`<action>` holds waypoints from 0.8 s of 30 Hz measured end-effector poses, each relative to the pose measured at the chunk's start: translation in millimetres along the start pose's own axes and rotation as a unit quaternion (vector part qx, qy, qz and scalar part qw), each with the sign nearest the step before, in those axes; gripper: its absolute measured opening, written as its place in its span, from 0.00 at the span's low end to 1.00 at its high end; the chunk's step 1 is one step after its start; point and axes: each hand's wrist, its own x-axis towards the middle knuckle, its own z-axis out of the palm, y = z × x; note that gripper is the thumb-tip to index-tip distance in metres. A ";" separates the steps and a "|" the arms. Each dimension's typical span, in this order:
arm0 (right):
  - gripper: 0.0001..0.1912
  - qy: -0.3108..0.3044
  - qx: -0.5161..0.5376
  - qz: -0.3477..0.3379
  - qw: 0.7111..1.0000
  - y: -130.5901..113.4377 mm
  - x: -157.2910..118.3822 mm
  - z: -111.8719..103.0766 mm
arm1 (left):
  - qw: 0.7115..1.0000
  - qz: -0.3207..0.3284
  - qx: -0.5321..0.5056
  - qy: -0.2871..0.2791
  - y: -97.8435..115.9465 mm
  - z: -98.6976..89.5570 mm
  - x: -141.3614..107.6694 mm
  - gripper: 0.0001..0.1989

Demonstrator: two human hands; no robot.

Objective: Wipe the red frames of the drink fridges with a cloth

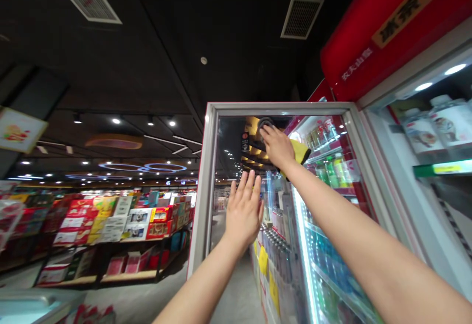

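A glass fridge door point(209, 176) with a pale metal frame stands open in front of me. My left hand point(243, 211) is raised against the lower middle of the pane, fingers stretched out and holding nothing. Higher up and to the right, my right hand point(277, 144) presses a cleaning cloth point(299, 151) against the glass near the top of the door. Yellow with a dark edge shows beside the palm, and a dark grey part lies under the fingertips. Much of the cloth is hidden behind the hand.
To the right is the red-topped drinks fridge point(354, 34), with white-capped bottles point(452, 115) on its upper shelf. Shelves of boxed goods point(143, 223) stand at left. A glass-topped chest point(37, 304) is at the lower left. Bottles show through the door.
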 end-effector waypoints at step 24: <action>0.28 0.031 -0.045 -0.011 0.998 101.2 -19.0 -57.8 | 0.996 0.026 0.078 0.034 44.3 -4.5 22.1 0.32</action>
